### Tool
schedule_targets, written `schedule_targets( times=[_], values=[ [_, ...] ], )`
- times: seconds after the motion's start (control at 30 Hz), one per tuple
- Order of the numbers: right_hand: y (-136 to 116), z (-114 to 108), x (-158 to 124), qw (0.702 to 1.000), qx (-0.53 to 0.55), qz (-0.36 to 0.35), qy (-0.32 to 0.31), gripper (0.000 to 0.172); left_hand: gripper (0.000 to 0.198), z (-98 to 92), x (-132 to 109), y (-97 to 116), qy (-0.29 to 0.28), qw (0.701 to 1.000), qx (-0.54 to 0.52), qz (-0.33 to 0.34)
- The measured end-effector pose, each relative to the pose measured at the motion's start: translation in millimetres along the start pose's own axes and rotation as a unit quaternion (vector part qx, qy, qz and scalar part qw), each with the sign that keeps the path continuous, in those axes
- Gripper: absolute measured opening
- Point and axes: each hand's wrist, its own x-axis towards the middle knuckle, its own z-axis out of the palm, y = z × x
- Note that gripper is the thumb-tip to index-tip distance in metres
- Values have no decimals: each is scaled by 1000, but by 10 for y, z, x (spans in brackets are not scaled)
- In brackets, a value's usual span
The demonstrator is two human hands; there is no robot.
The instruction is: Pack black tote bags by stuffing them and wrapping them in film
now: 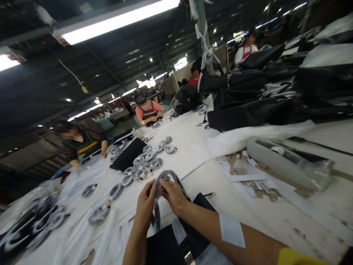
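Observation:
My left hand (146,206) and my right hand (173,195) are both pinched on a grey strap (167,176) wrapped in clear plastic, held just above the white table (242,206). The strap loops up between my fingers and hangs down between my wrists. Under my forearms lies a black bag (176,239) with a metal buckle. A white patch sticks to my right forearm.
Several coiled grey straps (146,158) lie beyond my hands, more at the left (99,213). A grey tray (286,165) and paper scraps sit on the right. Black bags (261,103) are piled at the back right. Other people (79,141) work along the table's far side.

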Motion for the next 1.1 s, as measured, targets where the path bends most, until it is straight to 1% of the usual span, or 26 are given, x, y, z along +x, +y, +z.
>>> schedule_targets(
  times=[0.1,0.17,0.23,0.27,0.33,0.37,0.43,0.5,0.57,0.63,0.67,0.7,0.77,0.83,0.93,1.03,1.1],
  values=[
    [-32,0,56,994,-106,-6,-31,50,45,41,6,-106,40,999,-29,3],
    [-118,18,92,977,-202,-1,-73,49,47,43,-11,-166,64,996,-53,-12],
    [-293,21,114,940,-315,1,-131,41,50,37,-46,-209,84,993,-82,-32],
    [-419,0,112,913,-375,-4,-161,34,52,35,-67,-226,89,991,-94,-37],
    [-738,-126,68,847,-490,-32,-203,16,52,42,-103,-253,96,989,-107,-34],
    [-920,-241,19,811,-543,-52,-209,13,51,50,-116,-267,98,989,-107,-27],
    [-1291,-582,-139,740,-639,-92,-187,15,49,74,-129,-303,104,989,-103,-10],
    [-1615,-1030,-358,671,-720,-117,-131,20,48,99,-126,-351,101,990,-102,8],
    [-1845,-1504,-595,603,-785,-125,-66,25,47,121,-115,-408,92,989,-111,19],
    [-1958,-1921,-805,543,-831,-118,-19,26,47,138,-102,-463,83,989,-122,26],
    [-1973,-2090,-888,516,-849,-115,-4,25,46,145,-95,-489,81,988,-126,28],
    [-1966,-2230,-955,491,-864,-112,7,24,47,150,-88,-513,80,988,-128,30],
    [-1910,-2424,-1041,449,-887,-108,20,22,47,154,-76,-557,79,988,-129,35],
    [-1848,-2525,-1074,421,-901,-106,22,23,49,152,-66,-592,81,988,-127,38],
    [-1818,-2561,-1067,395,-912,-104,21,23,50,138,-65,-621,86,987,-124,44],
    [-1851,-2525,-1048,386,-916,-104,33,21,50,123,-81,-620,94,987,-123,51],
    [-1877,-2491,-1051,389,-914,-104,48,21,49,117,-92,-613,95,986,-125,54]
  ],
)
